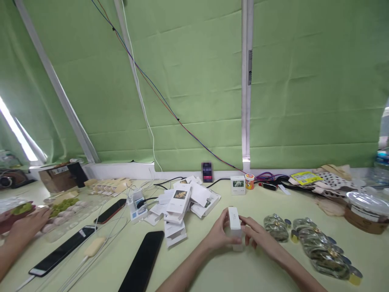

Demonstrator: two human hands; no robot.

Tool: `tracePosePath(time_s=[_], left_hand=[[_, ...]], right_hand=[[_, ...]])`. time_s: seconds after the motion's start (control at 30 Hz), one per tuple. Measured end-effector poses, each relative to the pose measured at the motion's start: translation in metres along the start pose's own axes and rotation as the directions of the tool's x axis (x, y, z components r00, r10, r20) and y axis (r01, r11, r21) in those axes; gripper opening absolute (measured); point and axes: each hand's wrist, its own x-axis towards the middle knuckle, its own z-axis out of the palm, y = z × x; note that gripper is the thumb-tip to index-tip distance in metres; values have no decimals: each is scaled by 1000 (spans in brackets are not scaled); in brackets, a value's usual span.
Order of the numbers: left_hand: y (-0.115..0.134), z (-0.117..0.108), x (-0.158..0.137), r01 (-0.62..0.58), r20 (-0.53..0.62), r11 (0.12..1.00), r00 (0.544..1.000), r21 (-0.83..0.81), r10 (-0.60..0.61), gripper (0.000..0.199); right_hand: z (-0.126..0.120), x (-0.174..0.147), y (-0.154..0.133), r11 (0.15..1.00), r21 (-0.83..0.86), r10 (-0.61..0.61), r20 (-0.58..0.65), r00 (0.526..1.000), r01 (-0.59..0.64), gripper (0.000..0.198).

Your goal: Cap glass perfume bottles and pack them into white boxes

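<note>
The white carton [234,219] is positioned at the front centre of the counter [237,278], held upright between the person's two hands. The left hand [219,232] pinches the carton from its left side, the thumb crossing the lower front face. The right hand [255,234] is set against the right side, fingers bent and partly spread — whether it grips or only touches cannot be told. Contact between the carton's base and the counter cannot be confirmed. To the left of the hands lies a loose pile of white boxes [179,200], several overlapping at angles; a black phone [142,261] lies flat in front of it. Behind the carton, a picture box [238,185] stands just beside a small colourful tub [249,181]. Clear glass bottles [323,251] are grouped to the right — near the right forearm — with metallic caps [355,275] along their right side.
</note>
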Motion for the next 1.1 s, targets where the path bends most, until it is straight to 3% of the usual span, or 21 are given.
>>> tracePosePath(time_s=[0.1,0.2,0.33,0.4,0.53,0.6,0.7,0.77,0.87,0.93,1.1], left_hand=[[14,3,3,-61,-63,939,994,338,88,76],[26,8,-3,-103,-30,746,986,658,162,71],[28,14,-12,-73,-32,521,981,851,191,66],[26,14,-13,-49,-50,492,981,869,188,64],[25,9,-9,-16,-130,661,977,750,171,61],[26,5,-6,-40,-141,730,972,682,185,60],[25,4,-6,-26,-181,743,964,669,197,62],[23,6,-8,32,-223,688,956,725,190,61],[21,11,-12,82,-222,531,953,843,205,53],[21,13,-14,75,-180,446,963,892,199,51],[25,7,-12,13,-38,334,997,943,67,61]], right_hand=[[-2,-6,-5,997,35,-70,-51,996,71,54],[5,-9,0,990,-44,-138,-51,989,136,59],[21,-4,17,953,-239,-224,-146,964,185,66],[26,0,24,954,-253,-214,-186,959,164,67],[20,7,28,991,-112,-99,-223,970,76,63],[15,6,25,975,-171,-191,-299,935,144,56],[12,1,20,909,-341,-366,-375,852,241,32],[14,-1,18,889,-379,-399,-361,843,258,24],[18,1,21,899,-379,-365,-367,856,220,17],[20,6,27,920,-352,-308,-378,873,173,15],[22,16,45,942,-314,-231,-354,906,118,16]])
